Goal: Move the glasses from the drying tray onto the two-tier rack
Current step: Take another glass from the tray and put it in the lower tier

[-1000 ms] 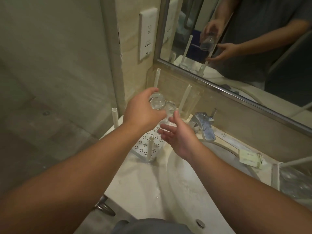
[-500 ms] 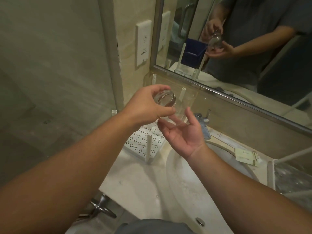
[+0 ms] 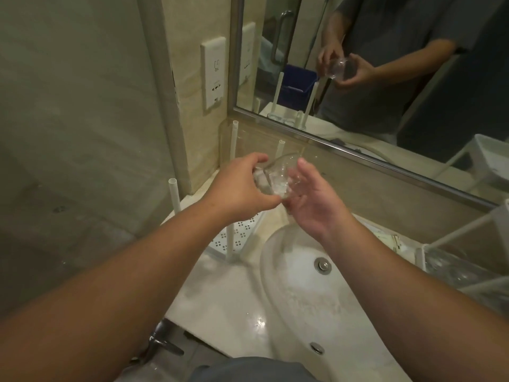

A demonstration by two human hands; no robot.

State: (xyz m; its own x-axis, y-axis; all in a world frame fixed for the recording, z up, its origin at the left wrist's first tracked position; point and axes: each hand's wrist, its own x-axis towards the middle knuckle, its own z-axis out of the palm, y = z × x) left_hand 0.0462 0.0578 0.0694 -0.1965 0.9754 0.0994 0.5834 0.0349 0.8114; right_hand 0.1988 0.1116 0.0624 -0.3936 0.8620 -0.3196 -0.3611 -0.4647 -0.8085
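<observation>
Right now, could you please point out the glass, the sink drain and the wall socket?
glass (image 3: pixel 278 179): head view, on its clear side wall.
sink drain (image 3: pixel 322 265): head view, on the metal stopper.
wall socket (image 3: pixel 214 74): head view, on the white faceplate.

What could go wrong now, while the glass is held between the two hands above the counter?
1. The glass is in the air, tilted, gripped by the left hand with the right hand open beside it; a poor handover may let it slip.
2. The hard sink and counter lie below, so a fall could break it.
3. The tray posts stand close; the glass may knock one.
</observation>
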